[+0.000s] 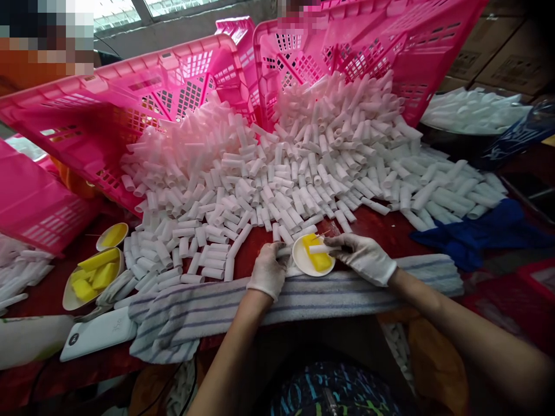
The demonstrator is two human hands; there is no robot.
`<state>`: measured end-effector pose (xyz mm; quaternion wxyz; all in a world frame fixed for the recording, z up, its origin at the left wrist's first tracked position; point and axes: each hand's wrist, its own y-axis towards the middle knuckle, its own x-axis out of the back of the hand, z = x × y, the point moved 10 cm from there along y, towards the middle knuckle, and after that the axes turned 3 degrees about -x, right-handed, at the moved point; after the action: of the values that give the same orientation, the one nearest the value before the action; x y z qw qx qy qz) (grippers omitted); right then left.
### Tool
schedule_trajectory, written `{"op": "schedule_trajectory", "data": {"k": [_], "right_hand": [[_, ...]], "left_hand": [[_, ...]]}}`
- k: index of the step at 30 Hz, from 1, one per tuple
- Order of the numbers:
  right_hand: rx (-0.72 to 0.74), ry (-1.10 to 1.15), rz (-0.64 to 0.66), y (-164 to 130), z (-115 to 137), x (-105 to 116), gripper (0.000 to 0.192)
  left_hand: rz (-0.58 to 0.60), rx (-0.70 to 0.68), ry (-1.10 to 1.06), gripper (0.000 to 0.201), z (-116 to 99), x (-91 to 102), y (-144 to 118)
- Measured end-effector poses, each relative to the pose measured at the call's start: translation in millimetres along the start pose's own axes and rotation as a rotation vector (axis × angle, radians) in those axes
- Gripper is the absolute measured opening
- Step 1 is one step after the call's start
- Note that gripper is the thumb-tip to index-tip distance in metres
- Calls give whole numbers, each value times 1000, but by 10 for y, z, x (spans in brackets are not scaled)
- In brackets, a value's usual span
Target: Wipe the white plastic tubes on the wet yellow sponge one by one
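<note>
My right hand (366,257), in a white glove, pinches a white plastic tube (321,249) over a small white bowl (300,261). Yellow pieces that look like cut fruit (321,263) lie in that bowl, with a thin stick at its upper edge. To the left of the bowl, my gloved left hand (267,270) is closed around another white tube (284,252), mostly covered by the fingers. Both hands are above a striped towel (208,306) along the table's front edge. A big heap of white tubes (295,173) spreads out beyond them.
Two pink baskets (173,58) lie tipped behind the heap, tubes spilling out. At left are a bowl of yellow pieces (93,280), a smaller bowl (113,236) and a pale blue power bank or phone (99,334). A blue cloth (485,234) lies at right.
</note>
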<state>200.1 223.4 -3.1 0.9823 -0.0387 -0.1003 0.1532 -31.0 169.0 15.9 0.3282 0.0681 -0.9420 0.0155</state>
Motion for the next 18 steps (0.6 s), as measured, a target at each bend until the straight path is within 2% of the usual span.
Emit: {"op": "schedule_trajectory", "data": {"k": [2,5,10,15,18], "right_hand": [[56,-37,8,-50,23,19,44],[32,-81,-9,-89,-23,38,45],[28,7,-17,-124,-58,-22,45],[36,-6,20,-220,-82,-81,50],[101,-52,-13,-278,-64,-85,37]], "left_hand": [[4,15,-5,33,7,12,-2],[30,34,19,32,21,29,-8],[87,80,163,34,48,105,-41],[-29,71,49,33,12,253,-81],[-88,50,-39,30,-37,288,-120]]}}
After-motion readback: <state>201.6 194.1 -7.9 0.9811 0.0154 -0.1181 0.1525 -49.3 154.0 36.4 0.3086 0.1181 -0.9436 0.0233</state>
